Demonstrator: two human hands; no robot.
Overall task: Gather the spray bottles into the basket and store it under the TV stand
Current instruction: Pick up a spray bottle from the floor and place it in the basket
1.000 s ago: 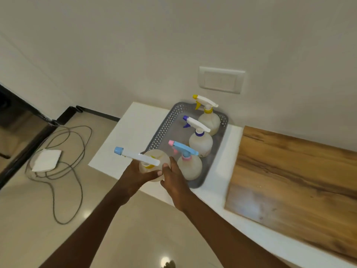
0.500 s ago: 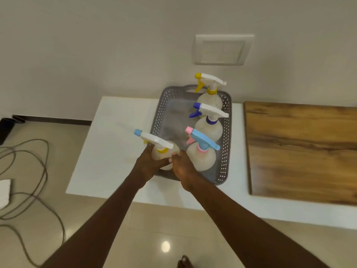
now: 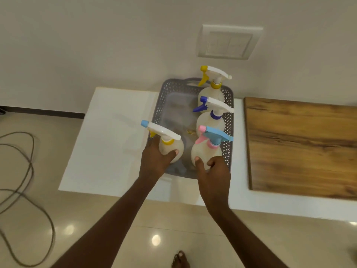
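A grey perforated basket [image 3: 160,105] sits on a white top by the wall. Three spray bottles stand along its right side: a yellow-trigger bottle [image 3: 211,91] at the back, a purple-trigger bottle [image 3: 211,120] in the middle, a blue-and-pink bottle [image 3: 206,151] at the front. My left hand [image 3: 154,161] grips a fourth bottle [image 3: 171,147], white-headed with a light-blue nozzle, at the basket's front left. My right hand [image 3: 214,175] holds the lower side of the blue-and-pink bottle at the front rim.
The white top [image 3: 108,142] stretches left of the basket. A wooden panel [image 3: 301,144] lies right of it. A switch plate [image 3: 229,42] is on the wall behind. A grey cable [image 3: 29,171] loops over the tiled floor at left. A bare foot [image 3: 179,260] shows below.
The view has moved closer and squarer to the basket. My left hand has carried the light-blue-nozzle bottle over the front rim into the basket. My right hand has left it and shifted onto the blue-and-pink bottle.
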